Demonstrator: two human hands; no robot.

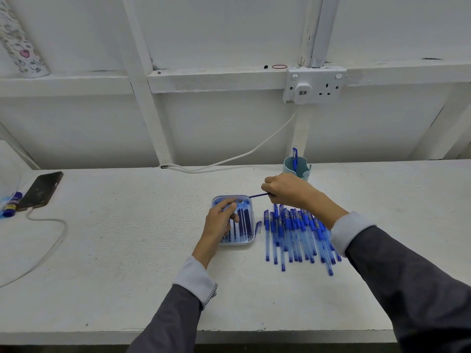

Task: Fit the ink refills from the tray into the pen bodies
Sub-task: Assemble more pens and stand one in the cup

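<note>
Slim dark refill [258, 195]; clear, round-cornered plastic tray [239, 243]

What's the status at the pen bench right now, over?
Right hand pinches one ink refill by the tray. Left hand down among refills in tray, hold unclear. Pen bodies piled right of tray. Nothing in the way.

Nothing is reading as legible text here. Glue stick [11, 205] label is showing a yellow band, print blurring out. Plug [302, 90] in the socket [330, 85] is carrying a small mark, too small to read. Tube [23, 47] is showing doodles only, no letters resolving. Print on the pens [288, 225] isn't resolving either.
</note>
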